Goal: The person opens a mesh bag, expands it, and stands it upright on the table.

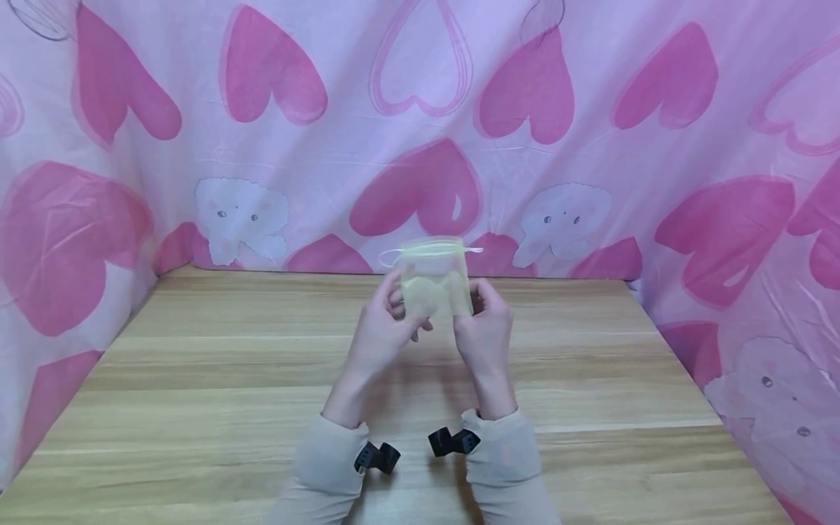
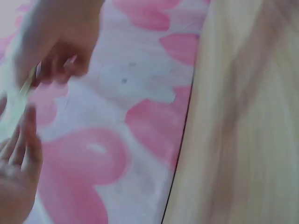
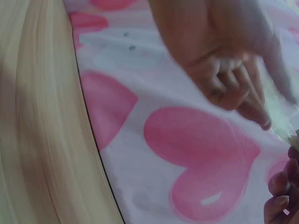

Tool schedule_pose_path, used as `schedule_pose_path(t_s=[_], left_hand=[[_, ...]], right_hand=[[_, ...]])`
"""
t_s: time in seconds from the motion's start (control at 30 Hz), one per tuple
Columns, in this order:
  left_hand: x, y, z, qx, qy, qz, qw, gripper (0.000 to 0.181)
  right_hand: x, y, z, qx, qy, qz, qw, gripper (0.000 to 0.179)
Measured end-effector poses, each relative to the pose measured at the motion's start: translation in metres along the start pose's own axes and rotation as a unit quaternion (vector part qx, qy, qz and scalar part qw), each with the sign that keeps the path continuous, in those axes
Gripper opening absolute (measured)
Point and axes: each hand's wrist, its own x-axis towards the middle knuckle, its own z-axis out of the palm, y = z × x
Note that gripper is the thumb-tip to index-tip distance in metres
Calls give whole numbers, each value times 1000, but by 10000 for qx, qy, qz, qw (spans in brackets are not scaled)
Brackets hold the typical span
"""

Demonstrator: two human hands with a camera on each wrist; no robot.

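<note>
A small pale yellow sheer drawstring pouch (image 1: 433, 281) is held upright above the table, with a white cord loop at its left and cord ends at its right. My left hand (image 1: 383, 332) pinches its lower left part, thumb in front and fingers behind. At the lower right edge, my right hand (image 1: 484, 321) grips it with curled fingers. In the left wrist view the pouch (image 2: 14, 105) is cut off by the frame edge, between left hand (image 2: 18, 172) and right hand (image 2: 60, 42). The right wrist view shows it blurred beside my left hand (image 3: 224, 60).
A wood-grain table (image 1: 230, 394) lies below both hands. Pink cloth (image 1: 341, 160) with hearts and pale cartoon animals hangs behind the table and along its sides. Black wrist cameras (image 1: 377, 458) sit on both beige sleeves (image 1: 328, 463).
</note>
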Motion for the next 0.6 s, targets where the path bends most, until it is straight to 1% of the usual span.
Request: schedule_pose_path(t_s=[0.03,0.07,0.1,0.13,0.17,0.2,0.23,0.27,0.3,0.33,0.4,0.43,0.47,0.5,0.57,0.6], left_hand=[[0,1,-5,-229,-306,-124,9992,71],[0,2,-10,-475,-588,-266,9968,79],[0,3,-14,-663,-839,-361,9936,82],[-1,4,-18,-796,-1003,-485,9906,81],[-1,5,-21,-854,-1084,-585,9887,75],[-1,5,-23,-891,-1092,-624,9880,60],[-1,5,-25,-903,-1030,-656,9884,46],[-1,5,-25,-883,-939,-640,9896,40],[0,6,-25,-785,-771,-634,9919,34],[0,5,-25,-678,-556,-654,9940,34],[2,4,-23,-538,-256,-555,9967,32],[2,4,-23,-456,-144,-537,9974,31],[2,3,-23,-343,-44,-495,9982,30],[2,3,-23,-192,55,-463,9987,32],[2,2,-24,84,191,-328,9992,36],[2,2,-25,243,254,-284,9990,37]], right_hand=[[1,2,-1,-72,48,-53,9999,10],[1,3,-2,-130,84,-101,9998,9],[1,4,-2,-159,107,-156,9997,9],[2,5,-3,-182,117,-216,9995,9],[2,6,-3,-182,105,-284,9994,10],[2,6,-3,-148,66,-348,9993,10],[2,6,-3,-123,-2,-440,9990,10],[2,0,-4,-120,-138,-514,9985,10],[2,-2,-4,-117,-328,-581,9977,10],[2,-3,-5,-75,-587,-592,9965,9],[2,-3,-8,105,-1341,-446,9899,17],[2,-4,-11,219,-1791,-301,9831,24],[3,-3,-14,363,-2245,-110,9737,31],[4,4,-16,520,-2646,96,9629,38],[5,8,-23,795,-3232,573,9412,49],[6,9,-26,869,-3389,742,9339,50]])
